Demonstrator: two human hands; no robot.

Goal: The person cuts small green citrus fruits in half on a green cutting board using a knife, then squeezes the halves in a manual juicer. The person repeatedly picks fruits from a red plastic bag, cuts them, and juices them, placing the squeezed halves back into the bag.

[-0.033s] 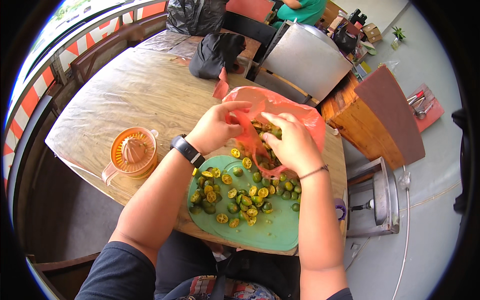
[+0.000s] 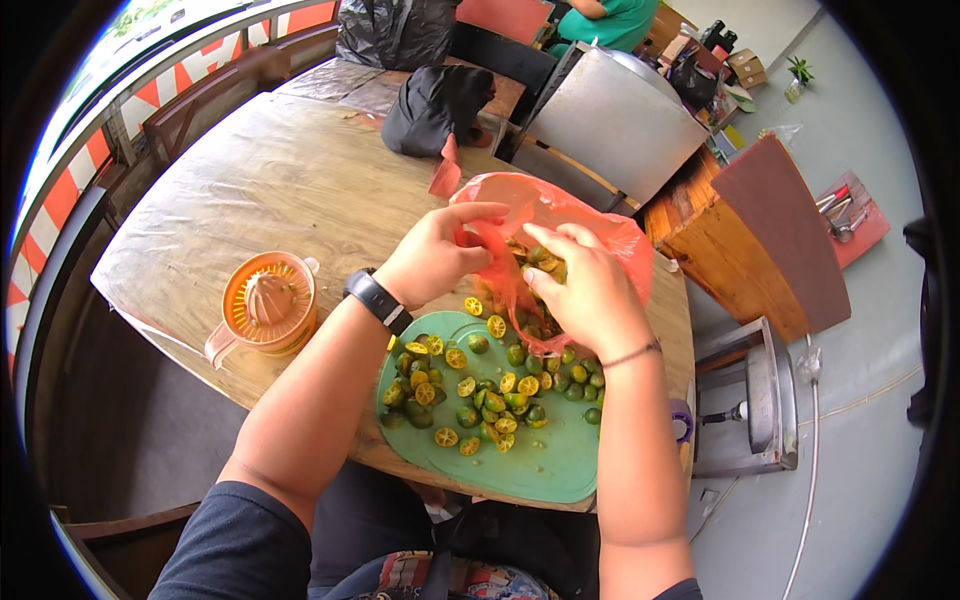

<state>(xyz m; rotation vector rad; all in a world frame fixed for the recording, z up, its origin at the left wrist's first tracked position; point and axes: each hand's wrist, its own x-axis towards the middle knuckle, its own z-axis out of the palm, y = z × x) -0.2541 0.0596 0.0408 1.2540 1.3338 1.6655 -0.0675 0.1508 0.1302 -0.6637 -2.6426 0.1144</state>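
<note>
A thin pink-red plastic bag [image 2: 625, 250] lies on its side with its mouth toward me, holding several small green citrus fruits, some cut. Its rim is pinched between the thumb and fingers of my left hand [image 2: 440, 255]. Over the bag's mouth, my right hand [image 2: 592, 295] has its thumb and fingers apart, close above the fruit; no object shows in it. Just below sits a green cutting board [image 2: 545, 470], with many whole and halved calamansi [image 2: 490, 400] spread over it, some with yellow cut faces up. Part of the bag's edge hangs near the board's far side.
An orange citrus juicer [image 2: 268, 305] stands on the wooden table [image 2: 230, 190] to the left. Farther back are a black bag [image 2: 435, 110] and a metal-sided box [image 2: 615, 125]. A purple ring-shaped thing [image 2: 682, 420] is beside my right forearm. A person in green [image 2: 610, 25] sits beyond.
</note>
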